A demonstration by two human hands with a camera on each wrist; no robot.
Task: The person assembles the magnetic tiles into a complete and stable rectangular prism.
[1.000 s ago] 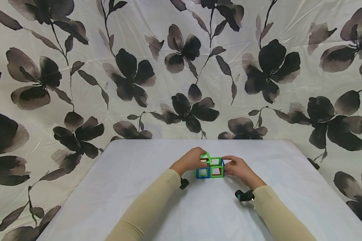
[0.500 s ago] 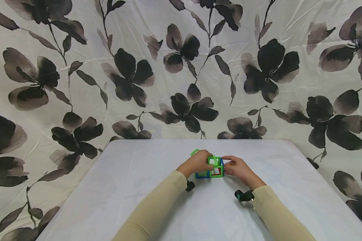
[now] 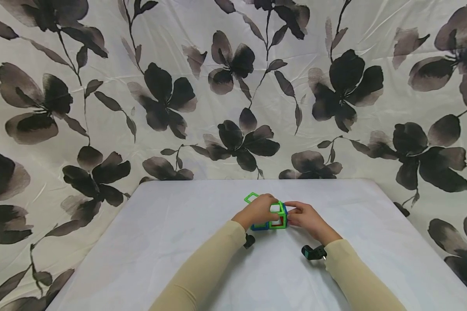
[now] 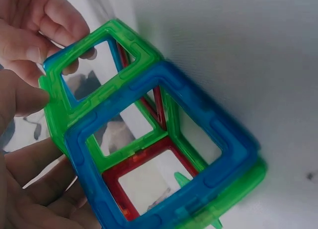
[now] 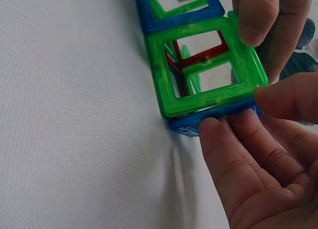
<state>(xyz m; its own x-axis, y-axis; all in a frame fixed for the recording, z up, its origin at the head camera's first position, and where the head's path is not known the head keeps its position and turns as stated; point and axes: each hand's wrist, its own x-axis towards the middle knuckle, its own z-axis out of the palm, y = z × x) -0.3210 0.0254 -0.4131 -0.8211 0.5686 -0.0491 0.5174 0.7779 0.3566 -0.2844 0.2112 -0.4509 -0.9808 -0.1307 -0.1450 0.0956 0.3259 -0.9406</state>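
A box of translucent magnetic tiles [image 4: 164, 114] in green, blue and red stands on the table. In the head view, my left hand [image 3: 257, 211] reaches over its left part. It pinches a green square tile [image 4: 54, 112] at the upper edge of the right half, thumb on its rim. My right hand [image 3: 308, 219] holds the box's right end. Its fingertips [image 5: 211, 132] press the blue side tile [image 5: 189, 127], with another finger at the green corner. A green tile frame [image 3: 251, 197] sticks out behind my left hand, which hides much of the box.
A white cloth covers the table [image 3: 179, 211]. Behind its far edge hangs a floral cloth [image 3: 241, 108]. Dark wrist cameras [image 3: 314, 252] hang below both sleeves.
My left hand has moved right across the box with the green tile, bringing it over the right half and uncovering the green frame behind. The right hand stays at the right end.
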